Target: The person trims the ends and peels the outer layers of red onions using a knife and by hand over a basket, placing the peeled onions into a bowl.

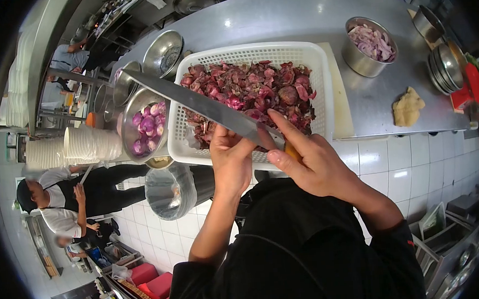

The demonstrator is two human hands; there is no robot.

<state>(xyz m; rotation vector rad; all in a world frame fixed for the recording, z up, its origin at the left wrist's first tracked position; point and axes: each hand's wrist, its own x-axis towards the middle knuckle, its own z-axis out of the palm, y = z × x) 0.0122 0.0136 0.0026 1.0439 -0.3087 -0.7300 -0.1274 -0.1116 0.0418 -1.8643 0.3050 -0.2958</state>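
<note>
A large knife lies slantwise over a white perforated basket full of red onions and loose skins. Its blade points to the upper left, and its orange handle is under my right hand, whose fingers are closed round it with the index finger along the blade. Below the blade, my left hand is closed, fingertips behind the metal; what it holds, if anything, is hidden. Peeled purple onions fill a steel bowl left of the basket.
Sliced onion sits in a steel pot on the steel table. A yellowish cloth and stacked bowls are at right. Stacked white containers, a lined bin and a person in a black apron are at left.
</note>
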